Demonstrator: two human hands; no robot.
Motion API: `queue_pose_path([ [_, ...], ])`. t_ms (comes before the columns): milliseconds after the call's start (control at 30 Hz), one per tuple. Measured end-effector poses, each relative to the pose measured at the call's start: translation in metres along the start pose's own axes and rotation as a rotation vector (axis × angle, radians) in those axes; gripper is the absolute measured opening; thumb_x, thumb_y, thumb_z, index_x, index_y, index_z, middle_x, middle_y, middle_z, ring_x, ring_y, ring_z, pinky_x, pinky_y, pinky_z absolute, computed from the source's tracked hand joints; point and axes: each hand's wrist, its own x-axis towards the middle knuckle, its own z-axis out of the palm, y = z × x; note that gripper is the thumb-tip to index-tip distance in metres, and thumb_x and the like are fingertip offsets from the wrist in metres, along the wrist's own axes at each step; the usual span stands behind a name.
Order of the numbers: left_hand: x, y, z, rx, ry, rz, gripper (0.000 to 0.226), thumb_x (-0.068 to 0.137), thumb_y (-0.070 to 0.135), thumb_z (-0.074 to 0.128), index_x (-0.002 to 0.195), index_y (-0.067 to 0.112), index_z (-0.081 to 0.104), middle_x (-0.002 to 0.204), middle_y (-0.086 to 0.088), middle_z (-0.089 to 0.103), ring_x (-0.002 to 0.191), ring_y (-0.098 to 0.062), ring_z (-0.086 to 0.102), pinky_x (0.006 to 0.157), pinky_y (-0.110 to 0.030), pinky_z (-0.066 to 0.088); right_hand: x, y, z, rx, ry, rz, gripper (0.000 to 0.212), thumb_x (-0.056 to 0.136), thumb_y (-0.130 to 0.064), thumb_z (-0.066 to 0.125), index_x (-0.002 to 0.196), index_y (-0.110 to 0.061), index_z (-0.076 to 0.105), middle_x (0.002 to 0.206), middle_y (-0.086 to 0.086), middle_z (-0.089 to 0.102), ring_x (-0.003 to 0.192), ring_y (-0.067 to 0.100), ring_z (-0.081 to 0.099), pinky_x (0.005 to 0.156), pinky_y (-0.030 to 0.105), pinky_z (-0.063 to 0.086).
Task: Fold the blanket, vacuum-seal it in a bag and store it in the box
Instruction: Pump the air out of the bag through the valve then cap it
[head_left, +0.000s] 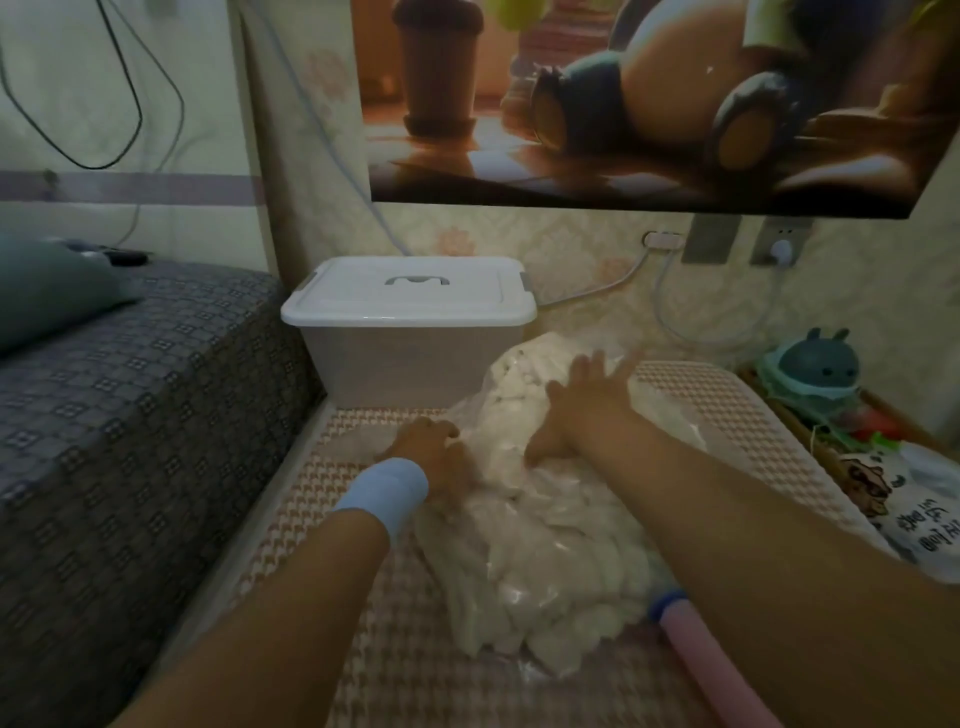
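I see the white blanket (545, 551) bagged in the clear vacuum bag (675, 421) on the houndstooth mat (737, 410), just before the lidded storage box (405, 358). My right hand (582, 402) presses it, fingers (589, 366) spread; my left hand (434, 452) curls at the bag's edge, and I cannot tell whether it grips.

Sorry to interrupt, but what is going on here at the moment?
A person is pressing on a white blanket already inside a clear bag on the mat. The right hand lies spread flat on it; the left hand, fingers curled, holds the bag's left edge. The box behind has its lid on.
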Motion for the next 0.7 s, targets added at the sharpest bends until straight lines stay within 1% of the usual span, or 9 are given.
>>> queue_pose_path([
  [67,0.0,-0.017,0.002,0.107,0.272,-0.04,0.039,0.092,0.011,0.044,0.126,0.028,0.049,0.137,-0.003,0.043,0.125,-0.029,0.04,0.102,-0.042,0.037,0.005,-0.03,-0.004,0.099,0.163,-0.156,0.088,0.084,-0.074,0.043,0.157,-0.038,0.008,0.166,0.01,-0.007,0.151,0.038,-0.012,0.105,0.079,-0.011],
  [133,0.008,-0.038,0.003,0.243,0.394,-0.087,0.046,0.089,0.012,0.046,0.131,0.032,0.044,0.138,-0.002,0.043,0.128,-0.027,0.038,0.108,-0.042,0.028,0.011,-0.056,0.006,0.212,0.199,-0.286,0.076,0.088,-0.074,0.034,0.154,-0.049,0.006,0.166,0.004,-0.016,0.15,0.034,-0.018,0.105,0.078,-0.012],
  [200,0.019,-0.058,-0.001,0.272,0.293,-0.153,0.046,0.097,0.029,0.038,0.142,0.032,0.032,0.146,-0.005,0.04,0.135,-0.03,0.033,0.115,-0.047,0.015,0.02,-0.069,0.022,0.231,0.117,-0.286,0.081,0.081,-0.087,0.023,0.151,-0.056,0.0,0.164,0.0,-0.023,0.15,0.034,-0.022,0.102,0.08,-0.013],
  [267,0.029,-0.076,-0.001,0.299,0.128,-0.168,0.045,0.099,0.037,0.034,0.142,0.028,0.033,0.146,-0.007,0.039,0.133,-0.032,0.036,0.114,-0.047,0.019,0.029,-0.073,0.038,0.22,0.067,-0.264,0.091,0.07,-0.098,0.017,0.149,-0.059,-0.006,0.162,-0.001,-0.027,0.149,0.034,-0.025,0.099,0.082,-0.013],
  [333,0.036,-0.084,-0.003,0.206,0.08,-0.151,0.032,0.099,0.034,0.036,0.125,0.02,0.048,0.129,-0.011,0.051,0.114,-0.032,0.049,0.096,-0.039,0.04,0.038,-0.071,0.049,0.215,0.086,-0.279,0.096,0.063,-0.102,0.014,0.147,-0.061,-0.01,0.162,-0.002,-0.029,0.148,0.034,-0.028,0.096,0.082,-0.016],
  [367,0.038,-0.086,-0.004,0.132,0.072,-0.147,0.028,0.1,0.033,0.033,0.116,0.016,0.05,0.117,-0.013,0.056,0.103,-0.031,0.054,0.085,-0.036,0.043,0.042,-0.069,0.054,0.217,0.094,-0.29,0.098,0.061,-0.103,0.014,0.146,-0.062,-0.012,0.161,-0.003,-0.029,0.147,0.033,-0.029,0.096,0.082,-0.017],
  [500,0.046,-0.115,-0.009,-0.016,0.092,-0.177,0.017,0.097,0.034,0.037,0.094,0.02,0.045,0.09,-0.011,0.048,0.077,-0.024,0.047,0.071,-0.032,0.038,0.05,-0.053,0.071,0.162,0.128,-0.35,0.101,0.062,-0.102,0.019,0.146,-0.06,-0.016,0.16,-0.006,-0.031,0.146,0.026,-0.032,0.098,0.078,-0.019],
  [600,0.043,-0.129,-0.006,-0.09,0.073,-0.227,0.015,0.097,0.03,0.043,0.101,0.02,0.054,0.097,-0.011,0.053,0.085,-0.027,0.053,0.075,-0.034,0.042,0.054,-0.045,0.079,0.135,0.176,-0.393,0.102,0.062,-0.102,0.019,0.148,-0.058,-0.015,0.161,-0.003,-0.03,0.146,0.021,-0.033,0.1,0.076,-0.02],
  [700,0.035,-0.11,-0.014,0.068,-0.001,-0.235,0.027,0.094,0.019,0.046,0.121,0.025,0.05,0.12,-0.007,0.053,0.1,-0.029,0.054,0.09,-0.036,0.045,0.053,-0.046,0.074,0.142,0.165,-0.401,0.099,0.065,-0.1,0.018,0.149,-0.057,-0.013,0.161,-0.003,-0.03,0.147,0.02,-0.032,0.101,0.075,-0.021],
])
